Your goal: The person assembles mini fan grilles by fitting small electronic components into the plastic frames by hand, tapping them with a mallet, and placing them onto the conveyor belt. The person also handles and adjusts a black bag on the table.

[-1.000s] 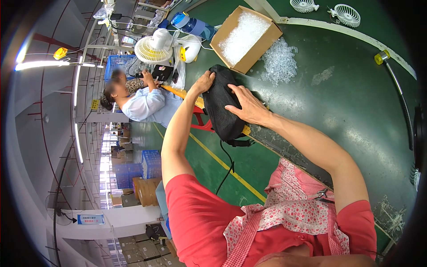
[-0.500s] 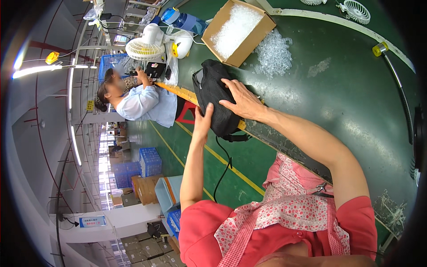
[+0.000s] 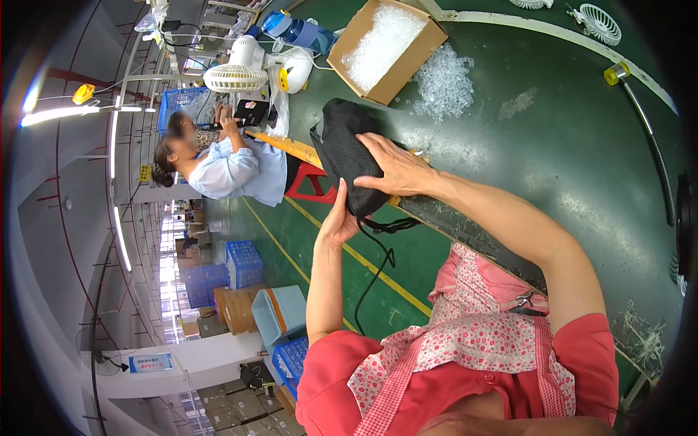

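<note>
A black mesh bag (image 3: 350, 156) lies tilted over the table's yellow-edged border, its near end sticking out past it. My left hand (image 3: 343, 218) cups that near end from below, with the thumb up along the side and the other fingers partly hidden beneath. Across the top and right side of the bag rests my right hand (image 3: 398, 168), thumb apart from the fingers, pressing into the mesh. From the bag's near end a thin black cord (image 3: 391, 256) dangles toward the floor, beside a short black strap (image 3: 396, 225).
On the green table (image 3: 538, 152) stand a cardboard box (image 3: 383, 87) of clear small pieces and a loose pile (image 3: 445, 83) of them. A white fan (image 3: 236, 76) and a blue bottle (image 3: 298, 33) are farther left. Another person (image 3: 240, 167) sits by a red stool (image 3: 311, 184).
The bag has turned a little and its near end looks narrower. My left hand has slid lower, under that end; my right hand has shifted slightly left and down along the bag.
</note>
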